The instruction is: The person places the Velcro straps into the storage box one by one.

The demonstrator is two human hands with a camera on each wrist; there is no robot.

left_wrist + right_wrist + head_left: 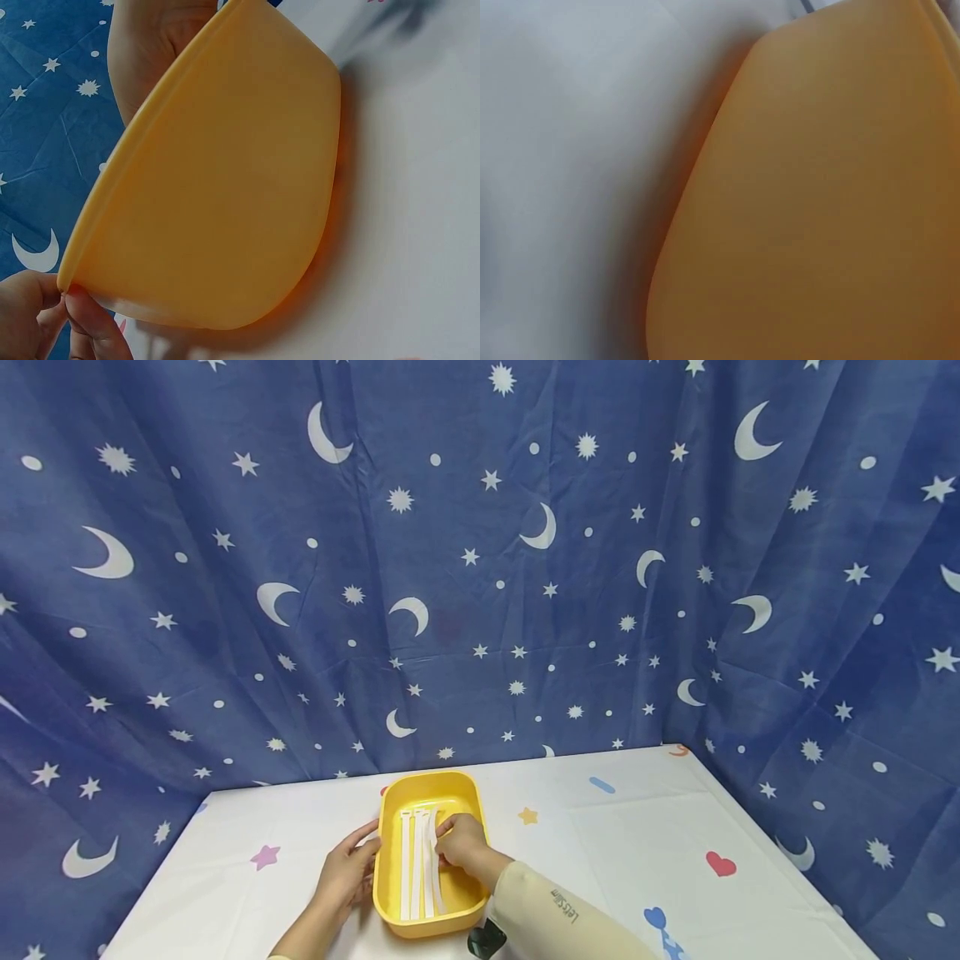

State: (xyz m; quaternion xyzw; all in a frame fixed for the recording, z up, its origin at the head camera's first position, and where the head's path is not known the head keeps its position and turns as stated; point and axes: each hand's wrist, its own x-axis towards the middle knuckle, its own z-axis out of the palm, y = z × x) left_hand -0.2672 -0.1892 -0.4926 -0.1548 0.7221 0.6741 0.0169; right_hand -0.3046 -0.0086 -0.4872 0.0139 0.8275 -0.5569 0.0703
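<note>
Your left hand (347, 874) rests against the left outer wall of the yellow tray (391, 852), its fingers (90, 330) lying nearly straight along the rim; the left wrist view shows fingertips touching the rim's edge. Your right hand (462, 843) reaches into the tray from the right side, fingers curled onto the rightmost of the white strips (417, 868); it looks like a pinch, though the head view is too small to tell for certain. The strips lie side by side lengthwise on the tray floor, three or four of them. The tray sits on the white tabletop (637, 843), near its front edge and left of centre. The right wrist view shows only the tray's orange-yellow outer wall and blurred tabletop. A blue curtain (480, 568) with moons and stars hangs behind.
</note>
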